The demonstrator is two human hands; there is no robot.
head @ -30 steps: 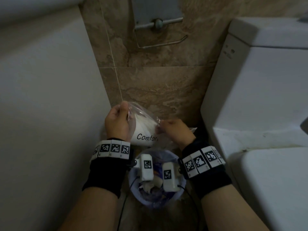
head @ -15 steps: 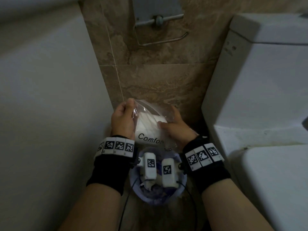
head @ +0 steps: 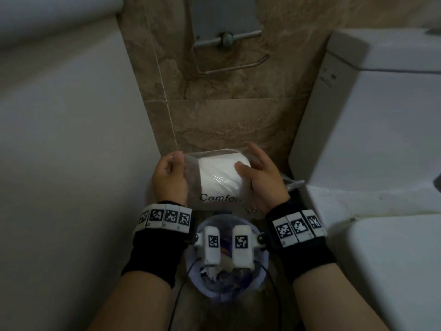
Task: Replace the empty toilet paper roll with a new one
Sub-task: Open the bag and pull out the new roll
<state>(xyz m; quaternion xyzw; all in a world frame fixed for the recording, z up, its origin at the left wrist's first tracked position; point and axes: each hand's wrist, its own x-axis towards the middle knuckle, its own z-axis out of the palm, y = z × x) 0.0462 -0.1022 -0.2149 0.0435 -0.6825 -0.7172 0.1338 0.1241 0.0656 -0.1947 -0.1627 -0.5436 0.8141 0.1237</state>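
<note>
While pinching the clear plastic wrapper (head: 191, 177) with closed left hand (head: 170, 180), slide out the white paper roll (head: 222, 175) slowly. Keep half-open right hand (head: 262, 185) cupped on the roll, over the round bin (head: 226, 285).

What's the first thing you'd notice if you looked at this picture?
The white toilet paper roll in the middle, still in its clear plastic wrapper. The left hand pinches the wrapper's edge and the right hand holds the roll. Up on the brown wall hangs a bare metal holder, and a small trash bin sits below the wrists.
</note>
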